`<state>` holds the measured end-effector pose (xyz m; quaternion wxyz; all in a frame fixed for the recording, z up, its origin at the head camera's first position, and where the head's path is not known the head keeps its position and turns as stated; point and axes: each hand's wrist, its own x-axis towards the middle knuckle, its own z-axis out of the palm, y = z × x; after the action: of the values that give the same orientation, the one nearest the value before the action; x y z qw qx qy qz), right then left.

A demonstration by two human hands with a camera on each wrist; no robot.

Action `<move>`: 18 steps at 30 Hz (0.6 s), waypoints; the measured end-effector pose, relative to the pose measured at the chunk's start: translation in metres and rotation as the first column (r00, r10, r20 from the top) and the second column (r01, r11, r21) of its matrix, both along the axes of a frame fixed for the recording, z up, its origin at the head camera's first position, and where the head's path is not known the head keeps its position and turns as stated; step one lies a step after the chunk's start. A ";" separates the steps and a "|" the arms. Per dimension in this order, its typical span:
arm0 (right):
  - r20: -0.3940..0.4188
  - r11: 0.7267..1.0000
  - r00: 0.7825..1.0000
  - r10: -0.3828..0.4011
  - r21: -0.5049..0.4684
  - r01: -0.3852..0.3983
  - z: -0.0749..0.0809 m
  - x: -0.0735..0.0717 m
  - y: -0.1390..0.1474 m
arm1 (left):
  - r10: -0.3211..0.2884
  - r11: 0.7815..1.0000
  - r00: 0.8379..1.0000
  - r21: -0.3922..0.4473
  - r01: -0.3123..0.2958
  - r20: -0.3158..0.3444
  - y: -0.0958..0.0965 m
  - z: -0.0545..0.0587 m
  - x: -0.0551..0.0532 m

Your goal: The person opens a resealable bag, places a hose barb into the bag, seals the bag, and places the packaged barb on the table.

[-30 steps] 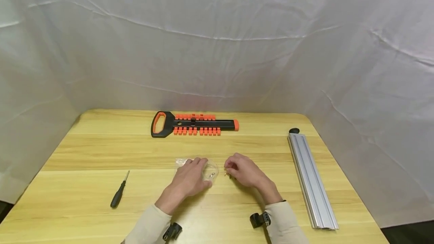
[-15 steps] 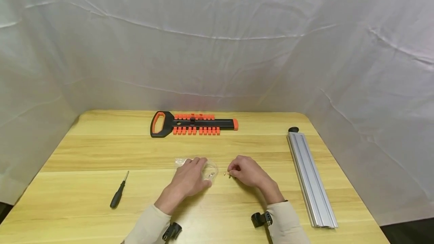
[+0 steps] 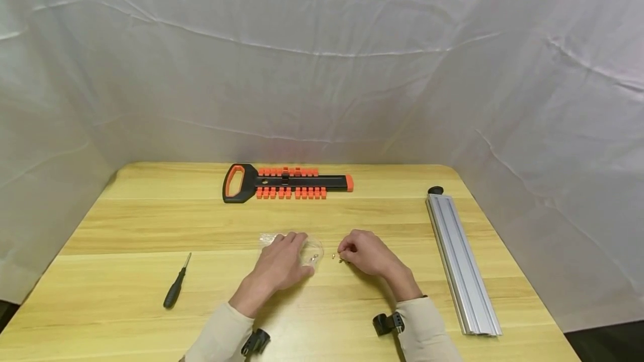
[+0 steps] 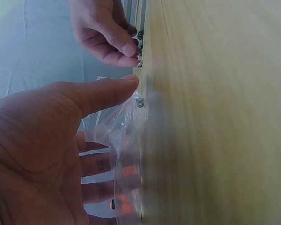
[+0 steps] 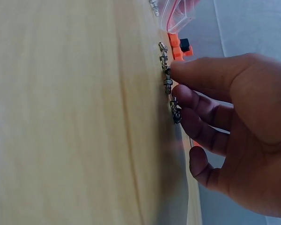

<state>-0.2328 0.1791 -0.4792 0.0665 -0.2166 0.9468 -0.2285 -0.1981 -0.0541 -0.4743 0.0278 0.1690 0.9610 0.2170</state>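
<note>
My left hand [image 3: 282, 264] rests on a clear plastic zip bag [image 4: 124, 124], its fingers spread and the thumb reaching along the bag's near side. A small metal piece with a hex end [image 4: 140, 103] shows at the bag, and shiny pieces [image 3: 314, 258] show through it in the head view. To the right, my right hand [image 3: 369, 253] has its fingers curled down at several small metal screw-like pieces [image 5: 163, 49] in a loose row on the table. Thumb and index fingertips close around one small screw-like piece [image 5: 168, 84]; its exact shape is too small to tell.
On the wooden table [image 3: 226, 328], a black screwdriver [image 3: 176, 286] lies left. A black and orange handled tool with orange blocks [image 3: 302, 182] lies at the back. A silver aluminium bar with a black knob [image 3: 463, 264] lies right. Grey cloth [image 3: 322, 71] hangs behind the table.
My right hand has shifted slightly right from the bag, uncovering a small metal piece beside it, and has stayed there since. The left hand has kept its place on the bag.
</note>
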 end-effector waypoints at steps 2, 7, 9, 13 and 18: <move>-0.001 1.000 1.000 0.000 0.003 0.000 0.000 -0.001 0.000 | 0.000 1.000 1.000 -0.002 0.000 0.000 0.000 0.000 0.000; -0.006 1.000 1.000 -0.010 0.023 0.011 -0.001 -0.001 -0.001 | 0.005 1.000 1.000 -0.003 -0.005 -0.001 0.000 0.000 0.000; -0.015 0.999 1.000 -0.006 0.031 0.007 -0.001 -0.001 -0.001 | 0.008 1.000 1.000 -0.003 -0.008 0.000 0.000 0.000 0.000; -0.035 0.999 0.999 0.004 0.037 -0.002 -0.002 -0.001 -0.002 | 0.008 1.000 1.000 -0.005 -0.008 0.002 0.001 0.000 0.000; -0.060 0.998 0.998 0.005 0.062 -0.001 -0.002 0.000 -0.003 | 0.007 1.000 1.000 -0.003 -0.007 0.005 0.000 0.000 0.000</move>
<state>-0.2331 0.1763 -0.4810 0.0448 -0.2226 0.9547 -0.1923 -0.1980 -0.0538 -0.4739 0.0299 0.1649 0.9618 0.2164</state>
